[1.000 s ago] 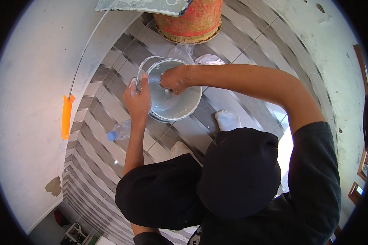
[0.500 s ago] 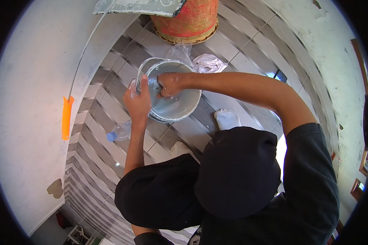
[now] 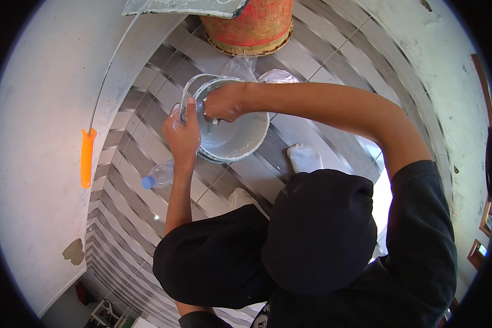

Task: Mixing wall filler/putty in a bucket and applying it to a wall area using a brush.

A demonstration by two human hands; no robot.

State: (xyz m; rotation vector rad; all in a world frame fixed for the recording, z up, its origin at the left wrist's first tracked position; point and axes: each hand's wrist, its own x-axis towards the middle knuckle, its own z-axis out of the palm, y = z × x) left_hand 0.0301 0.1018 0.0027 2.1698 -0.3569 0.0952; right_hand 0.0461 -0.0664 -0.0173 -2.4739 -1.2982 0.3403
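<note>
A pale grey bucket [image 3: 251,139] smeared with white stands on the tiled floor, with milky liquid [image 3: 216,134] low inside it. My left hand [image 3: 181,131] is closed on the bucket's left rim, thumb pointing up, beside the raised wire handle [image 3: 194,78]. White smears mark its fingers. My right hand [image 3: 224,103] reaches in over the far side of the bucket, its fingers curled into a grip. Something whitish shows below those fingers, but the rest is hidden and I cannot tell what it is.
A worn red tub [image 3: 249,27] stands beyond the bucket, with clear plastic [image 3: 240,66] and a pale bag [image 3: 279,76] before it. A roller with an orange handle [image 3: 87,158] slants at left by a paint tray [image 3: 186,6]. A blue-capped bottle [image 3: 159,175] lies near my left forearm.
My right hand has risen a little and shifted away from me inside the bucket. Its forearm now covers more of the pale bag. My left hand stays at the rim.
</note>
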